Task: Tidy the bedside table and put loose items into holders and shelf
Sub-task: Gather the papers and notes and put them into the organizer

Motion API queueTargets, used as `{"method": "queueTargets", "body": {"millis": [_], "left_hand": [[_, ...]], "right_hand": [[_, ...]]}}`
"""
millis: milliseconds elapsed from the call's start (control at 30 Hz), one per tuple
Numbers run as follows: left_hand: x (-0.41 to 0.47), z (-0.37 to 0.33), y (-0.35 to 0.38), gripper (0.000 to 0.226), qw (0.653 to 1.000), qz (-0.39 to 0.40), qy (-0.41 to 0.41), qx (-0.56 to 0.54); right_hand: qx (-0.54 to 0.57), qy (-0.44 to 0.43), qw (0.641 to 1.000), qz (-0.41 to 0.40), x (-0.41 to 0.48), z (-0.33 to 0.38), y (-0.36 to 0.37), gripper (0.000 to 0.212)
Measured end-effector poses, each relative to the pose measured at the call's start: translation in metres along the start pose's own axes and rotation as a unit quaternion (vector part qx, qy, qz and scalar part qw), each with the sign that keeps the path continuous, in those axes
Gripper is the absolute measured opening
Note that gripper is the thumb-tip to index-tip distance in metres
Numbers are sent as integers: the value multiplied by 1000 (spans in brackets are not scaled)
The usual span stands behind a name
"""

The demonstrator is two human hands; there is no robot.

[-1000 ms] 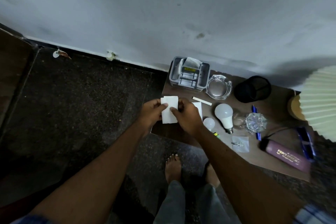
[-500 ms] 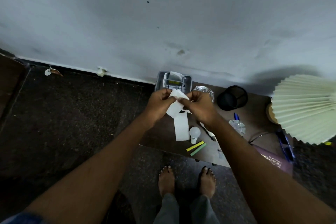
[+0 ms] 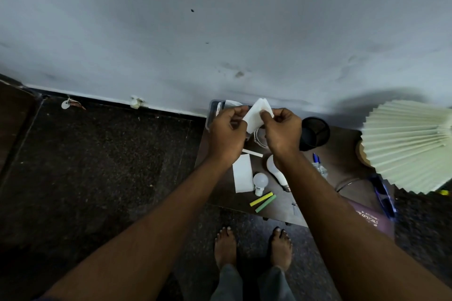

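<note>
A folded white paper (image 3: 257,116) is pinched between my left hand (image 3: 226,133) and my right hand (image 3: 283,131), held above the back of the brown bedside table (image 3: 281,205). Behind my hands a grey plastic organiser (image 3: 213,111) stands against the wall, mostly hidden. A second white paper (image 3: 243,177) lies flat on the table, with a white stick (image 3: 253,153) above it. A small white bulb (image 3: 260,182) and a larger bulb (image 3: 275,171) lie beside it. Yellow and green chalk sticks (image 3: 263,201) rest near the front edge.
A black mesh holder (image 3: 315,133) stands at the back. Blue pens (image 3: 316,158) and a crumpled clear wrapper (image 3: 320,168) lie right of my arm. A pleated lampshade (image 3: 411,144), blue glasses (image 3: 384,193) and a purple case (image 3: 369,217) fill the right. My bare feet (image 3: 252,247) stand on dark floor.
Both hands have lifted the folded paper from low over the table's left part up toward the organiser at the wall. The second paper stays on the table.
</note>
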State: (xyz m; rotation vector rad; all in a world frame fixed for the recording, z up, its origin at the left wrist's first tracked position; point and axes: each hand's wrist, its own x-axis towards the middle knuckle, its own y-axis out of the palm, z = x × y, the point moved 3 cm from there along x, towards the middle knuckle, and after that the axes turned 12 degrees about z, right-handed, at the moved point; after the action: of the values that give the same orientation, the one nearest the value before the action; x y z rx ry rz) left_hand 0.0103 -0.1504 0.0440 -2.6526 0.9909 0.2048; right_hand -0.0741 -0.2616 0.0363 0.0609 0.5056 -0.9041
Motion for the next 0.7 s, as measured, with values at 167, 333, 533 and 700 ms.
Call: {"method": "queueTargets", "body": {"millis": [167, 333, 533, 700], "left_hand": [[4, -7, -3, 38, 998, -52, 20, 33], [9, 0, 7, 36, 999, 22, -31, -18], [17, 1, 16, 39, 996, 41, -54, -51], [26, 6, 19, 41, 995, 39, -70, -56]], "right_hand": [[1, -3, 1000, -22, -1, 5, -2, 3], [-4, -3, 1000, -12, -1, 7, 2, 7], [-23, -37, 999, 30, 1, 10, 10, 7], [-48, -37, 996, 60, 6, 7, 12, 35]]}}
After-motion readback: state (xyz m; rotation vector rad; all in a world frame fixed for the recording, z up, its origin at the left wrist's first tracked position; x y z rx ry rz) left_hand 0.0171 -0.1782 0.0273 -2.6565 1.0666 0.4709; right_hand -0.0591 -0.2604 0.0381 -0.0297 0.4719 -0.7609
